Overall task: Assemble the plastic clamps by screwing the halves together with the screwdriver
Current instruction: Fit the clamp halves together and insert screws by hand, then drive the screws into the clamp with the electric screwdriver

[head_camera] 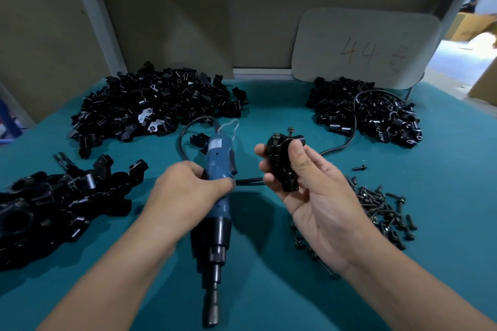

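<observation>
My left hand [188, 185] grips the screwdriver [216, 196], tip at 6 o'clock. My right hand [317, 191] holds a clamp [282, 161], screw [291, 130] at 12.

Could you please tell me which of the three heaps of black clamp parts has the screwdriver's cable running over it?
The far right heap, below the card marked 44. The black cable loops across it, while the far left heap and the near left heap have none.
</observation>
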Tool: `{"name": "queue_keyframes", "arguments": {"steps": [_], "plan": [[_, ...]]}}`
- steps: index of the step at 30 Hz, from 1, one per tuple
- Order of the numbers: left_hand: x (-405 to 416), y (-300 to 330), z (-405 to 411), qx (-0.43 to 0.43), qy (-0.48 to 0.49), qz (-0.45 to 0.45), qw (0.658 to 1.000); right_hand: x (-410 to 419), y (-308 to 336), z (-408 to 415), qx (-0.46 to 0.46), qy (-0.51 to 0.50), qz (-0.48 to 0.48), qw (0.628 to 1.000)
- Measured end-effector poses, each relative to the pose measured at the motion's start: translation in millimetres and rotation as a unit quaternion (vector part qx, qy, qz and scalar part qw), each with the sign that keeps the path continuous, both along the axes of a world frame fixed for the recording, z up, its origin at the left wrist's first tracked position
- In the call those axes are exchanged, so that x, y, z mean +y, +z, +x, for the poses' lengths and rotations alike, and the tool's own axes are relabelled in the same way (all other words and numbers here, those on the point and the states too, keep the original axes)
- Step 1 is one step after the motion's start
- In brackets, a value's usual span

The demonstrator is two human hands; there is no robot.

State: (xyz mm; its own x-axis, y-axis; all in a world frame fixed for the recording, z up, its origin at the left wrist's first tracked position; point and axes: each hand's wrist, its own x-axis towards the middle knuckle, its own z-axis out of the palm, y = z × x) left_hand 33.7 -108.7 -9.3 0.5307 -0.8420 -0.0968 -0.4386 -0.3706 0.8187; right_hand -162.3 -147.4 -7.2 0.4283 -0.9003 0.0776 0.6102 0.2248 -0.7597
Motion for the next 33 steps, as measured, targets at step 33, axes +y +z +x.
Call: {"name": "queue_keyframes", "arguments": {"steps": [33], "plan": [[8.6,22.3,35.4,0.602,-0.014,-0.440,0.667,28.2,-7.1,6.3,0.432,-0.013,-0.307,0.848]]}}
